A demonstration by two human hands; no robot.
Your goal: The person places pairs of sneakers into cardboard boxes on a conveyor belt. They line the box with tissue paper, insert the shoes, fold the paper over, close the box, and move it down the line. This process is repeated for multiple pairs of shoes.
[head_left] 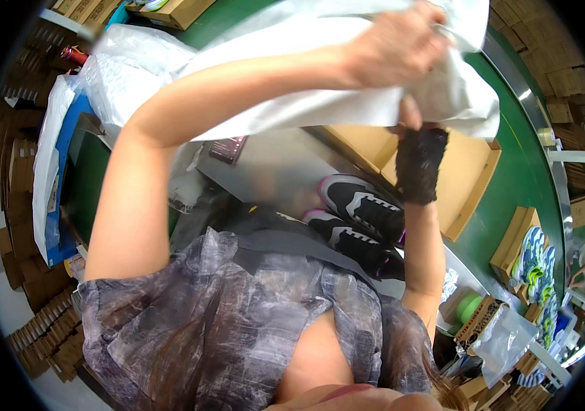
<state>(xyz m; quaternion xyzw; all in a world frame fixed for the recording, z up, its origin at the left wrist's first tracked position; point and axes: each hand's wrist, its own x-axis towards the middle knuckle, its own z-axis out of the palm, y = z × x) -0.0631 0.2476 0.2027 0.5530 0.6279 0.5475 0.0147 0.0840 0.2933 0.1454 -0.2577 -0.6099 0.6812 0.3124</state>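
Both hands, the left hand (395,44) and the right hand (417,161) in its black lace glove, are gripping a large white sheet (347,96) that is spanning the upper middle of the frame and blocking passage there. Below it, a pair of black sneakers (361,222) and an open cardboard box (467,181) are filling the centre. The green belt (522,171) at right is lying bare between boxes.

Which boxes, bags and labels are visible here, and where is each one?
White wrapping paper: held up by both hands, top centre.
Open brown cardboard box: on the green table, right of centre.
Clear plastic bag: lower right.
Dark rectangular label: on the grey surface, centre left.
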